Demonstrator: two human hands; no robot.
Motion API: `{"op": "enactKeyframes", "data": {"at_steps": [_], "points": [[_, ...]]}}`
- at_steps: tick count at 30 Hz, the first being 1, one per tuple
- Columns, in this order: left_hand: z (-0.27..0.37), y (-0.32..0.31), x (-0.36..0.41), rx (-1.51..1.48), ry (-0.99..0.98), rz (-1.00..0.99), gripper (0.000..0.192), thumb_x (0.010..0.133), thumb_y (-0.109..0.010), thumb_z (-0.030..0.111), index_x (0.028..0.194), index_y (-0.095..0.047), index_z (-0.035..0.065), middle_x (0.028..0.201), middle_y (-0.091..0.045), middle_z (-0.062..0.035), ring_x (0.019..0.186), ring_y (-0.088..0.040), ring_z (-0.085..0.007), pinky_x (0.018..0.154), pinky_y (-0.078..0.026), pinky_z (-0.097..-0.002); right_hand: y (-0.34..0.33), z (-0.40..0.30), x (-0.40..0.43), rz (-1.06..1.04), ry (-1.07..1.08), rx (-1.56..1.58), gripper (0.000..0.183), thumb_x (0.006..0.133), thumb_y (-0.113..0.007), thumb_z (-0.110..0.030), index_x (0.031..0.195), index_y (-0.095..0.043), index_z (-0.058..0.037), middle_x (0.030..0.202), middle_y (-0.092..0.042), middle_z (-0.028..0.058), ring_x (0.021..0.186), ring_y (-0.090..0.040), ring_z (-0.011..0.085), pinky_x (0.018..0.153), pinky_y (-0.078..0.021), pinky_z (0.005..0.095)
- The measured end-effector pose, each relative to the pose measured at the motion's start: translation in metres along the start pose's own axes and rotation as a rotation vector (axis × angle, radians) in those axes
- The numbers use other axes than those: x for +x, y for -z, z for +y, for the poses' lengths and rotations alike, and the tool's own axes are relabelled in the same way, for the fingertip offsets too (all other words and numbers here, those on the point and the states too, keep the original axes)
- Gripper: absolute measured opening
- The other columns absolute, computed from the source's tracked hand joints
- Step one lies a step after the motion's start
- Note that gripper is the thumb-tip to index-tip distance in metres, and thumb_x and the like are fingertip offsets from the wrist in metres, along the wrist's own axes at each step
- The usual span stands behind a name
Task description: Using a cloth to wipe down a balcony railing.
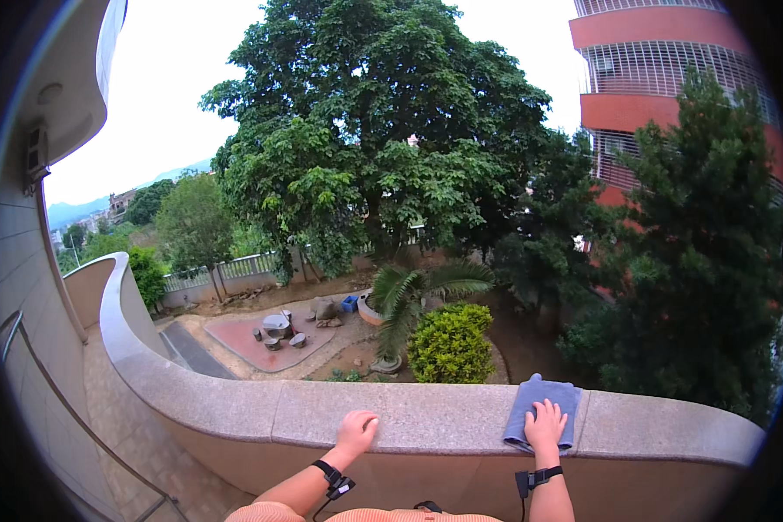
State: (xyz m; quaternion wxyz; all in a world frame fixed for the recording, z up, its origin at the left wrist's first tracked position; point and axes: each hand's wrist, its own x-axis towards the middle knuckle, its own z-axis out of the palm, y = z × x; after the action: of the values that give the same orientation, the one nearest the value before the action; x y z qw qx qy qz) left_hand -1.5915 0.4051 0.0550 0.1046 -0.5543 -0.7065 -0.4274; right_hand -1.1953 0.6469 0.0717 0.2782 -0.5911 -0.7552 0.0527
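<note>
A folded blue-grey cloth point(540, 411) lies on the granite coping point(430, 417) of a balcony parapet, to the right of centre. My right hand point(545, 424) rests palm down on it, fingers spread and not wrapped around the fabric. One corner of the cloth pokes up at its far edge. Further left, my left hand point(357, 432) is at the near edge of the same coping, its fingers curled in with nothing visible in them. Each wrist wears a black strap with a small device and a cable.
The parapet curves away left beside a tiled walkway point(163, 457) and a metal handrail point(59, 398). Beyond it, the ground drops to a garden with a stone table point(276, 324), stools, a yellow-green shrub point(453, 342) and a large tree point(378, 143). A red building point(633, 111) stands right.
</note>
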Motion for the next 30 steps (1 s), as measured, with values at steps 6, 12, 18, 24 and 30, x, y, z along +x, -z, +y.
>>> {"op": "enactKeyframes", "data": {"at_steps": [6,12,18,24,30], "points": [[0.019,-0.003,0.004,0.192,-0.052,-0.063,0.028,0.090,-0.071,0.033,0.108,-0.073,0.0114,0.115,-0.072,-0.0094,0.111,-0.066,-0.0297,0.096,-0.050,-0.0449,-0.024,-0.094,-0.033,-0.055,0.310,-0.080,0.042,0.093,-0.062,-0.041,0.128,-0.068,-0.0192,0.143,-0.056,0.0103,0.137,-0.045,0.0297,0.113,-0.0305,0.0570],[0.012,-0.008,0.006,0.151,-0.043,0.009,0.031,0.090,-0.072,0.036,0.111,-0.073,0.0124,0.116,-0.072,-0.0084,0.113,-0.066,-0.0297,0.097,-0.049,-0.0446,-0.042,-0.179,-0.086,-0.308,0.594,0.106,0.046,0.095,-0.060,-0.041,0.137,-0.063,-0.0214,0.154,-0.050,0.0091,0.146,-0.039,0.0347,0.118,-0.0253,0.0648],[0.077,-0.054,0.008,-0.009,-0.018,-0.112,0.046,0.093,-0.068,0.044,0.127,-0.067,0.0138,0.140,-0.062,-0.0120,0.133,-0.055,-0.0321,0.112,-0.036,-0.0586,-0.048,-0.124,-0.046,-0.270,0.527,0.796,0.034,0.091,-0.069,-0.024,0.123,-0.072,-0.0130,0.144,-0.057,0.0249,0.138,-0.050,0.0415,0.113,-0.0421,0.0463],[0.122,-0.069,0.002,0.353,-0.029,-0.399,0.056,0.096,-0.056,0.049,0.144,-0.055,0.0184,0.161,-0.042,-0.0112,0.152,-0.031,-0.0374,0.118,-0.017,-0.0726,-0.028,-0.022,-0.027,0.162,0.316,0.328,0.022,0.083,-0.070,-0.016,0.104,-0.074,-0.0092,0.123,-0.068,0.0159,0.123,-0.058,0.0374,0.107,-0.0449,0.0489],[0.102,-0.074,0.035,0.212,-0.027,-0.460,0.043,0.090,-0.057,0.029,0.132,-0.059,0.0195,0.158,-0.047,-0.0074,0.151,-0.034,-0.0373,0.118,-0.020,-0.0724,-0.028,-0.018,-0.024,0.265,0.312,0.191,0.017,0.082,-0.072,-0.018,0.098,-0.075,-0.0118,0.120,-0.070,0.0095,0.123,-0.058,0.0340,0.110,-0.0411,0.0505]]}}
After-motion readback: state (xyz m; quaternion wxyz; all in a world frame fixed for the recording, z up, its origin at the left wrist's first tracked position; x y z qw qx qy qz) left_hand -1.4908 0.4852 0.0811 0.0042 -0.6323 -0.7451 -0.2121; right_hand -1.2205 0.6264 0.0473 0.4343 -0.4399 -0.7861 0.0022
